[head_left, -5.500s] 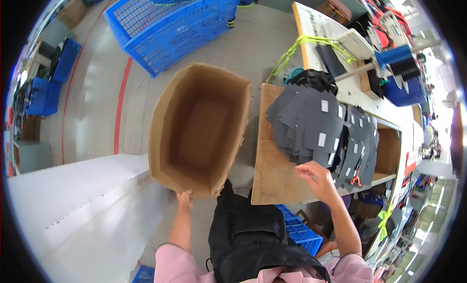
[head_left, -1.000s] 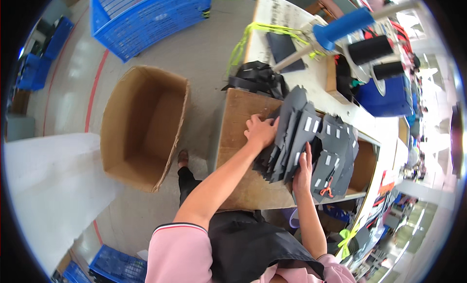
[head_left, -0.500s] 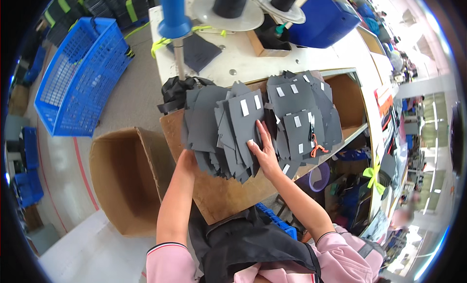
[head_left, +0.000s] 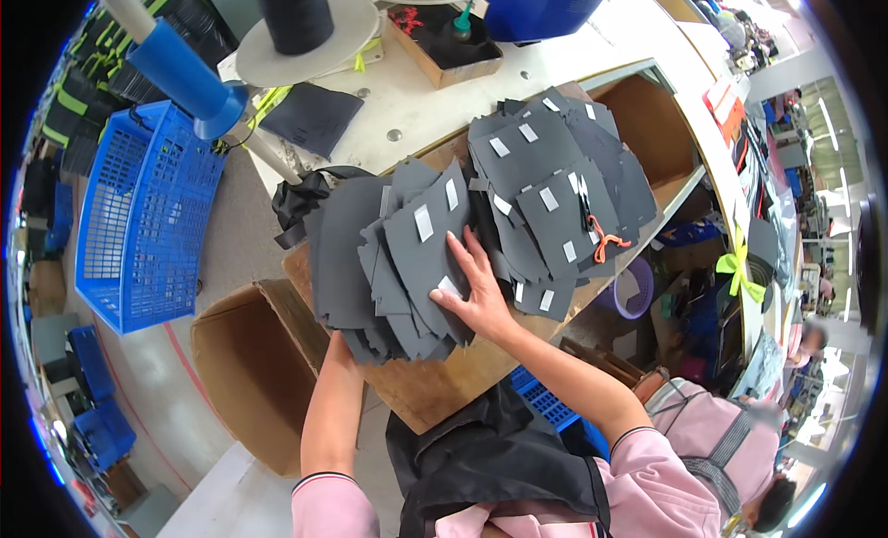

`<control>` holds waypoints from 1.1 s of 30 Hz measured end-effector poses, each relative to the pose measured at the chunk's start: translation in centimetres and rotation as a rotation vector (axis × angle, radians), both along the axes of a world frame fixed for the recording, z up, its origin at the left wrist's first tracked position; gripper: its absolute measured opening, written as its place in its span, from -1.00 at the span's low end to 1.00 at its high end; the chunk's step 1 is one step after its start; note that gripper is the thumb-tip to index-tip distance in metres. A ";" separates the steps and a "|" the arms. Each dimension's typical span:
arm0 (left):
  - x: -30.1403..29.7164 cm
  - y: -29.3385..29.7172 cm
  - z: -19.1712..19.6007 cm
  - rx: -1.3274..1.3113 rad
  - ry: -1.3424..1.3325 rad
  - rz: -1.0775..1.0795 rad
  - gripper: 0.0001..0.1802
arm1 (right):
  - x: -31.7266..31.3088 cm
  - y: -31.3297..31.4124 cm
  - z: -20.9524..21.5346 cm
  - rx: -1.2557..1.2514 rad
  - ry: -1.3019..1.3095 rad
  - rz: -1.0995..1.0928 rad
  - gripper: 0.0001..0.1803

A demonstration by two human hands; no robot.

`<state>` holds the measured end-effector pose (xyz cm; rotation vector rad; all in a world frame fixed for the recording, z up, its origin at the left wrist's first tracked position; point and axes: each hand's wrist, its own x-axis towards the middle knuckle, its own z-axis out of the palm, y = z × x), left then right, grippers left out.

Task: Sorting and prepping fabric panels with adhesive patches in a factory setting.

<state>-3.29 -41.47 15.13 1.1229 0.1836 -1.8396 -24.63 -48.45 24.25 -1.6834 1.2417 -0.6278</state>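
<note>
Both forearms are entering from the lower edge, bare below pink short sleeves, and are reaching forward and up. Right hand [head_left: 474, 288] is lying palm down, fingers spread and extended flat, wrist slightly bent back. Left hand [head_left: 339, 346] is mostly hidden: only the wrist and heel are showing, fingers tucked out of sight, so its grip cannot be judged. Left forearm is running nearly vertical; right forearm is angling in from the lower right.

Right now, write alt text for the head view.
A person's right hand presses on a stack of dark fabric pieces on a wooden board; the left hand grips its near edge, beside an open cardboard box.
</note>
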 end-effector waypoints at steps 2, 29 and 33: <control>0.0 0.4 -0.8 0.018 0.002 -0.013 -0.52 | 0.5 0.8 0.2 -0.030 -0.051 0.030 -0.06; 0.9 44.0 -9.2 0.189 0.082 0.785 -0.50 | 23.3 22.6 2.1 -0.208 0.168 0.973 -0.07; 3.4 46.2 -16.9 0.178 0.134 0.924 -0.49 | 27.8 26.2 -8.1 -0.173 0.224 1.119 -0.07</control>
